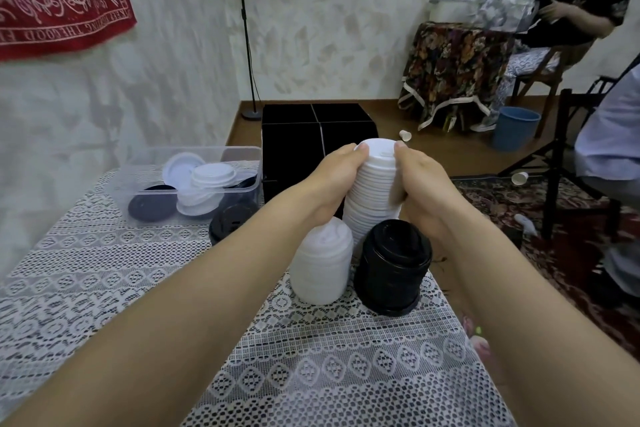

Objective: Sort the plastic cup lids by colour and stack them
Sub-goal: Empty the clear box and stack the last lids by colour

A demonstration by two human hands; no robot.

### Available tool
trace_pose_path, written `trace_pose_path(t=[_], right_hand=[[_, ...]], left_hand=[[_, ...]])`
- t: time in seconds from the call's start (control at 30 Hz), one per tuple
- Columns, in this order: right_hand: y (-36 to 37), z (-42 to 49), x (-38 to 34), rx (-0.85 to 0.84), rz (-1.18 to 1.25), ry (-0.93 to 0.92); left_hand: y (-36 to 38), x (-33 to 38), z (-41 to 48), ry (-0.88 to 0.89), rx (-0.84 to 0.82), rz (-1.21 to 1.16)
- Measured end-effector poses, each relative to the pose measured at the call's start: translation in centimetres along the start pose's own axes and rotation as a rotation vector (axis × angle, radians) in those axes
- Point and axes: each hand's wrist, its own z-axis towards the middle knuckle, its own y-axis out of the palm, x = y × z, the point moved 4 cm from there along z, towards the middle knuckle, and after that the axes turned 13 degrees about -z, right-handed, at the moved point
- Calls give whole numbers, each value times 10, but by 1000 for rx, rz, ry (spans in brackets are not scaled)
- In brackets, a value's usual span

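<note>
A tall stack of white lids (375,191) stands on the lace-covered table (138,288). My left hand (332,180) grips its left side and my right hand (420,184) grips its right side, both thumbs on the top lid. In front of it stand a shorter white lid stack (320,263) and a black lid stack (391,267). A clear plastic tub (138,163) at the back left holds several loose white and black lids. A small black lid stack (230,218) sits just in front of the tub.
A black box (311,135) stands on the floor beyond the table. A floor lamp pole (247,45) rises behind it. At the right are a seated person (571,3), a floral-covered table (453,66), a blue bin (516,128), a dark chair (568,163) and stray paper cups on the floor.
</note>
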Motion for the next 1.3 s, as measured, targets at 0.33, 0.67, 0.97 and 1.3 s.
trace_pose_path(t=[0.33, 0.67, 0.97, 1.3], right_hand=[[6, 8, 11, -17, -16, 37], [1, 13, 22, -40, -165, 61], [-3, 18, 33, -84, -208, 70], [-5, 13, 27, -96, -266, -53]], left_hand=[[0, 0, 4, 46, 9, 61], [5, 2, -2, 164, 6, 259], [6, -5, 2, 146, -27, 313], [8, 0, -3, 150, -2, 279]])
